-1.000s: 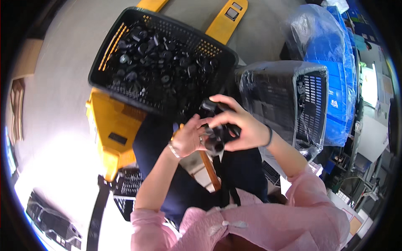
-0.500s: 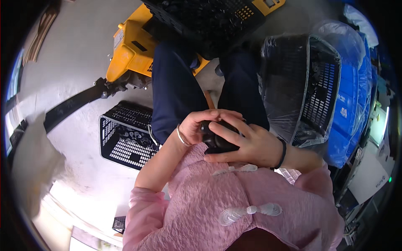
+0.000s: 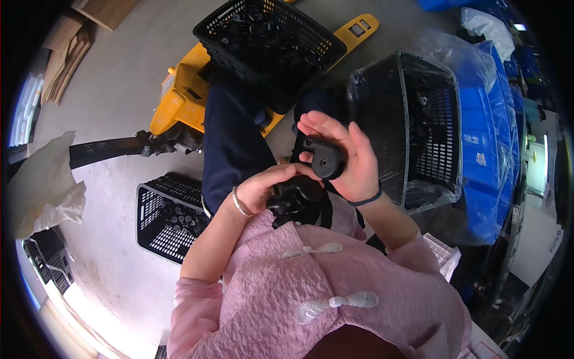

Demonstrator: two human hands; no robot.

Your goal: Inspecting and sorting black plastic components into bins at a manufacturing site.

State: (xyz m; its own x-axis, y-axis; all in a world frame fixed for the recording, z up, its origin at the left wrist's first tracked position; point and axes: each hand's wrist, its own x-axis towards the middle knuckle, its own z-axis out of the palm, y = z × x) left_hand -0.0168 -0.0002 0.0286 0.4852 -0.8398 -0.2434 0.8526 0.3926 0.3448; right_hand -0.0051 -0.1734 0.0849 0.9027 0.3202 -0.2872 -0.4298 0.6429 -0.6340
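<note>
A rounded black plastic part (image 3: 326,158) with small holes in its face rests against the palm and fingers of my right hand (image 3: 360,170). The thumb of that hand stands out to the side. Close beside it, my left hand (image 3: 261,190) curls around several dark glossy plastic pieces (image 3: 295,200) held low against my lap. These pieces overlap, and I cannot make out their separate shapes. Some fingers of my left hand are hidden behind them.
Ahead, a black crate (image 3: 269,54) full of black parts sits on a yellow pallet jack (image 3: 179,99). Another crate (image 3: 170,218) with parts lies at left. To the right stand a plastic-wrapped black crate (image 3: 400,131) and blue bins (image 3: 484,143).
My hands were cupped together around the black parts. Now my right hand has moved apart, forward and to the right, turned palm inward with one rounded part in it.
</note>
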